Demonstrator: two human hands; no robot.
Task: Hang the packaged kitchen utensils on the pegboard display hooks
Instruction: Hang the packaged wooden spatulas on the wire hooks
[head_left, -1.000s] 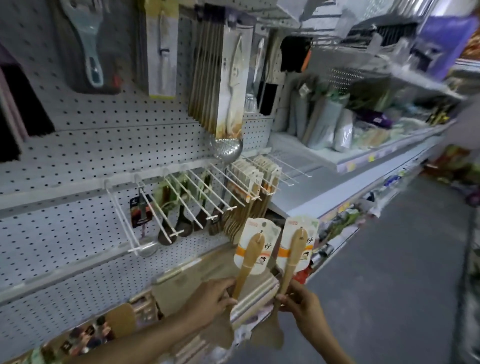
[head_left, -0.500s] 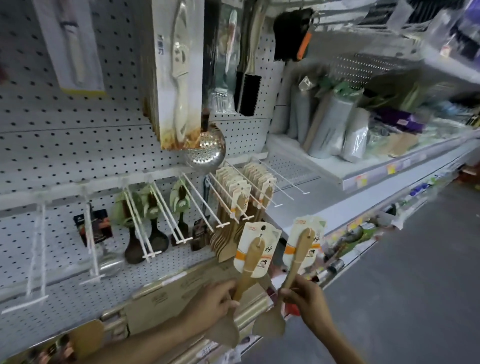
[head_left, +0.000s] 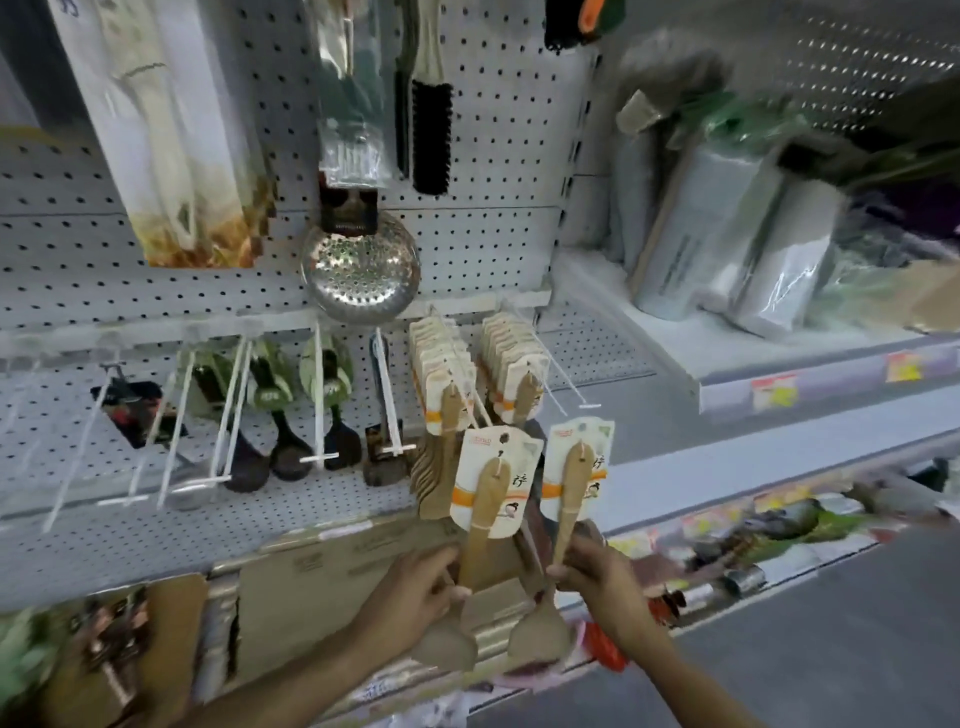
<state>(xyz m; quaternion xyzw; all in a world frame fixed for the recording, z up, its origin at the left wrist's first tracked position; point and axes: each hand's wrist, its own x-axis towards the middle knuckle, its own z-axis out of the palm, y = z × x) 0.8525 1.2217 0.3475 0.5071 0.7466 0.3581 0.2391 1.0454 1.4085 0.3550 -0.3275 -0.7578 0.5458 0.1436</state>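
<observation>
Spatula in my left hand (head_left: 421, 587): pale wood (head_left: 480, 519), on a white card (head_left: 496, 480) with an orange band and red logo. Spatula in my right hand (head_left: 597, 577): the same wood (head_left: 571, 493), the same white card (head_left: 576, 467) and orange band. Pegboard (head_left: 493, 156): white, dotted with dark holes. Skimmer (head_left: 361, 267): silver, perforated. Brush (head_left: 431, 135): black bristles.

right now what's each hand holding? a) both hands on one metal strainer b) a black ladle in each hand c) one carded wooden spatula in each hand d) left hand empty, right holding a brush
c: the left hand grips the handle of one carded wooden spatula and the right hand grips another, both below the stocked hooks.
</observation>
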